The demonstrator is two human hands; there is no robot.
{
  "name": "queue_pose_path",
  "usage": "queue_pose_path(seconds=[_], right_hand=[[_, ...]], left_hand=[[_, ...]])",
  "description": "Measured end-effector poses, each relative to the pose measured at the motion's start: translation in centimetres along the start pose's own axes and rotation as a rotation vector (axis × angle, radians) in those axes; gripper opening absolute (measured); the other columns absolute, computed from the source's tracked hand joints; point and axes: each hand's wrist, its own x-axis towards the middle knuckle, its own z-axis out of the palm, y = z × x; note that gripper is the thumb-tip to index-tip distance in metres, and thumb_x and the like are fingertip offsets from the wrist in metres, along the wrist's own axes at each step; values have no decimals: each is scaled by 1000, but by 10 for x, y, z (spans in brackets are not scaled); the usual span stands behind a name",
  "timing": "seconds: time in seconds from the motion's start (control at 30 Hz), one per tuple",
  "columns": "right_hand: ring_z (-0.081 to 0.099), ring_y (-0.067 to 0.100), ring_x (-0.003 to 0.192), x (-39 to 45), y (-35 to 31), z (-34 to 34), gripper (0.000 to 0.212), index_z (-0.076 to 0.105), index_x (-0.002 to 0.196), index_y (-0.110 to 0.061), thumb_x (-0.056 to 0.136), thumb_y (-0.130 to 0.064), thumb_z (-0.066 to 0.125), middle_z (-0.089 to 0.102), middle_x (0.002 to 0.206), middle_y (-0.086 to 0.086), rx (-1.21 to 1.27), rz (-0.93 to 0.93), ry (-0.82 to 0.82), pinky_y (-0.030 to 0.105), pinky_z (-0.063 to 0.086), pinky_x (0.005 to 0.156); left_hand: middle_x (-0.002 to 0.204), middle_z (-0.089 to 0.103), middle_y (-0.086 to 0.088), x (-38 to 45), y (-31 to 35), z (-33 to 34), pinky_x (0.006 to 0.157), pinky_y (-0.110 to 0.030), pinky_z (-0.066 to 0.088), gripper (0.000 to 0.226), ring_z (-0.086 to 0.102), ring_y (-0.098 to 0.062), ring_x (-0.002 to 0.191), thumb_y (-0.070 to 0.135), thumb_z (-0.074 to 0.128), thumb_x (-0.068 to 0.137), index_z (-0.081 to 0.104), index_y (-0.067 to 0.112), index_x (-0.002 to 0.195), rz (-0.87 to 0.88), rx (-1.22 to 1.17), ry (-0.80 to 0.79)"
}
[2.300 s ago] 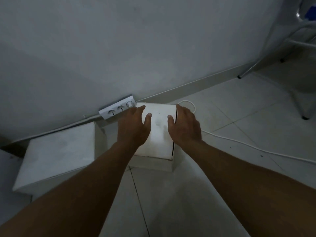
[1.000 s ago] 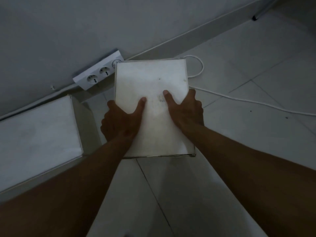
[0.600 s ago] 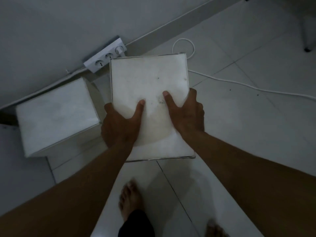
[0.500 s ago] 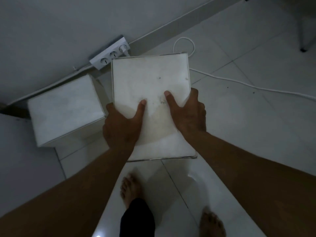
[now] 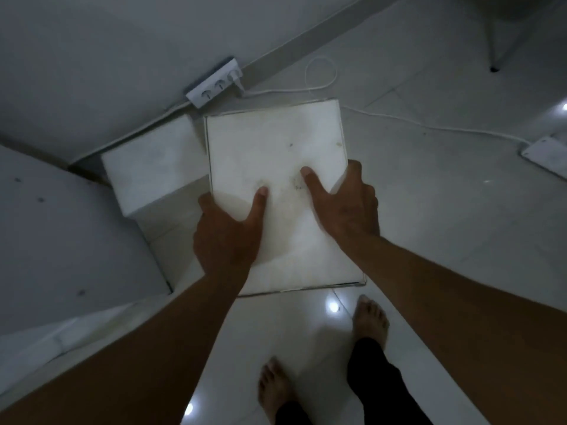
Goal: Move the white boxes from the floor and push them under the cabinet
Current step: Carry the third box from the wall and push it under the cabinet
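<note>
Box (image 5: 276, 167) white, square, top smudged; left hand (image 5: 225, 237), right hand (image 5: 349, 210) clasp sides.

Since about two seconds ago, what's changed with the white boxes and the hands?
Both hands, left hand and right hand, took hold of the white box by its sides and lifted it off the floor. The second white box and the power strip stayed by the wall.
</note>
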Motion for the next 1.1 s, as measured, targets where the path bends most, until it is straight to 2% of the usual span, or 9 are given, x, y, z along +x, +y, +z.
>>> queue_pose_path(seconds=[0.1, 0.3, 0.43, 0.6, 0.7, 0.8, 0.87, 0.97, 1.1], right_hand=[[55, 33, 105, -44, 2, -5, 89, 35, 133, -27, 69, -89, 45, 57, 116, 11, 8, -2, 2, 38, 44, 82], [55, 34, 107, -122, 6, -8, 91, 32, 135, -25, 70, -88, 46, 57, 118, 13, 16, 3, -28, 37, 40, 80], [53, 36, 110, -171, 11, -12, 91, 31, 137, -25, 71, -86, 47, 55, 121, 14, -5, -6, -59, 38, 41, 84], [54, 35, 109, -231, 10, -16, 90, 33, 137, -23, 73, -84, 48, 55, 122, 15, -5, -58, -82, 40, 44, 88], [53, 35, 107, -267, 7, -15, 87, 35, 135, -23, 74, -83, 49, 55, 120, 14, 24, -86, -96, 40, 44, 87], [54, 35, 105, -307, 3, -6, 85, 37, 132, -22, 74, -82, 50, 55, 117, 13, 3, -118, -105, 39, 43, 84], [54, 35, 106, -335, -1, 3, 85, 37, 132, -21, 74, -82, 50, 56, 118, 15, 6, -133, -119, 42, 45, 87], [54, 36, 107, -375, -4, 20, 86, 37, 133, -20, 74, -81, 50, 56, 119, 15, -4, -145, -138, 43, 47, 90], [54, 36, 109, -442, -6, 50, 87, 35, 136, -21, 74, -81, 49, 55, 121, 15, -6, -150, -142, 38, 43, 86]], left_hand=[[105, 65, -10, -25, -22, -28, 77, -40, 50, 93, 64, -37, 94, 93, 42, 65, 43, 16, 117, 26, -32, -18], [103, 65, -10, -67, -64, -76, 70, -34, 36, 91, 64, -38, 93, 93, 41, 66, 44, 15, 114, 26, -1, 1], [102, 66, -11, -101, -91, -105, 69, -34, 36, 91, 64, -38, 93, 93, 42, 65, 44, 16, 112, 11, -9, 29], [110, 64, -11, -140, -123, -148, 78, -40, 47, 92, 62, -37, 99, 91, 45, 66, 43, 15, 118, -37, -11, 11], [112, 64, -11, -159, -145, -172, 78, -37, 43, 94, 62, -36, 101, 91, 45, 66, 43, 15, 121, -44, -40, 30], [113, 64, -11, -178, -175, -200, 77, -35, 40, 95, 61, -36, 103, 91, 46, 66, 43, 15, 123, -77, -30, 38], [114, 64, -11, -187, -199, -217, 80, -37, 42, 96, 61, -37, 104, 92, 44, 65, 43, 15, 122, -92, -32, 53], [113, 63, -12, -202, -240, -239, 76, -35, 38, 96, 61, -38, 103, 92, 43, 65, 42, 15, 122, -115, -25, 61], [114, 63, -13, -225, -299, -277, 84, -41, 46, 99, 61, -38, 104, 93, 42, 63, 40, 15, 124, -152, -40, 43]])
